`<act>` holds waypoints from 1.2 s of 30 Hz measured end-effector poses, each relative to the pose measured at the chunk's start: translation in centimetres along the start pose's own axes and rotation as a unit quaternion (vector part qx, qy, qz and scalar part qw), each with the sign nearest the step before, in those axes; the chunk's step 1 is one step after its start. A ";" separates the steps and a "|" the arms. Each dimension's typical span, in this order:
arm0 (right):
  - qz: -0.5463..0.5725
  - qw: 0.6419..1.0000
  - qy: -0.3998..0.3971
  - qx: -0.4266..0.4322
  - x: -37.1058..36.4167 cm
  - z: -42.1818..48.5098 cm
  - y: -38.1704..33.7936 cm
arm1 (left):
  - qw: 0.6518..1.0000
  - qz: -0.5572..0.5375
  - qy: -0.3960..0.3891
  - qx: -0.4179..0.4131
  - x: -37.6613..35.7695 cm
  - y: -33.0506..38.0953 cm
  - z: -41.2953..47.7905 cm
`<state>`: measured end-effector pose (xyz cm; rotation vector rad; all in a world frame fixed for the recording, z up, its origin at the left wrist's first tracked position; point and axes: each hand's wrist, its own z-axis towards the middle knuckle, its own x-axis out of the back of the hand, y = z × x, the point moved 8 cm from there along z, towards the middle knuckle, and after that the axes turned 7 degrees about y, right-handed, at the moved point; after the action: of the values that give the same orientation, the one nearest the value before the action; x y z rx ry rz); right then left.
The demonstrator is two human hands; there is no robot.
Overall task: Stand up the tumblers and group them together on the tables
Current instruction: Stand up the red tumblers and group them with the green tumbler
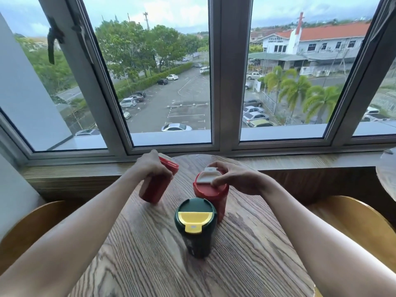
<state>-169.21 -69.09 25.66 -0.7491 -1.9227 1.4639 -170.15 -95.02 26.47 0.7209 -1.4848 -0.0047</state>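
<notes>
Fingers of the left hand (153, 168) are wrapped around the body of a red tumbler (157, 183), which leans with its red lid tipped up and away toward the window and only its base edge near the round wooden table (235, 264); whether the base touches the wood I cannot tell. To finish this step well, that hand should pivot the tumbler on its base until the lid faces straight up, keeping the wrap firm until the base sits flat, then slide it right rather than lift it. The right hand (233, 179) rests its fingertips on the lid rim of a second red tumbler with a white flip lid (211, 194), pressing lightly from above rather than closing round it; this one stands upright. Just in front of it, touching or nearly so, stands a dark green tumbler with a yellow flip lid (195, 228), also upright. The tilted tumbler sits apart to the left of that pair, so the gap to close is small. The likely risk is knocking the green one while sliding, so approach from behind it, beside the white-lidded tumbler.
</notes>
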 end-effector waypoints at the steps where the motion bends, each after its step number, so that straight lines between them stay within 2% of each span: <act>1: 0.002 1.000 -0.004 0.000 -0.1 0.0 0.0 | 0.999 -0.043 0.007 -0.017 0.3 0.0 -0.8; 4: 0.012 1.000 -0.008 0.002 -0.2 -0.1 0.0 | 0.988 -0.133 0.021 -0.071 0.9 0.5 -4.3; 8: 0.019 1.000 -0.005 0.002 -0.4 -0.3 -0.2 | 0.982 -0.117 0.022 -0.143 -0.1 -0.1 -7.5; 12: 0.022 1.000 -0.007 0.004 -0.5 -0.5 -0.4 | 0.985 -0.087 0.014 -0.151 -0.6 -1.4 -8.3; 14: 0.022 1.000 -0.008 0.003 -0.5 -0.6 -0.4 | 0.981 -0.121 -0.018 -0.153 -0.4 -1.2 -8.7; 17: 0.015 1.000 -0.003 0.004 -0.4 -0.4 -0.2 | 0.968 -0.212 -0.083 -0.103 -0.1 -1.0 -8.9; 21: -0.049 0.998 0.022 0.018 0.4 -0.6 -0.6 | 0.964 -0.239 -0.097 -0.066 1.0 -0.8 -7.7; 28: -0.112 0.991 0.048 0.059 0.6 -1.1 -1.9 | 0.960 -0.222 -0.107 -0.135 1.8 1.5 -8.1; 36: -0.130 0.987 0.065 0.071 1.8 -1.5 -1.7 | 0.957 -0.208 -0.120 -0.161 0.8 3.5 -9.3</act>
<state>-169.41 -67.16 27.85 -0.4944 -1.7254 1.3391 -163.19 -88.61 29.42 0.7702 -1.4867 -0.6616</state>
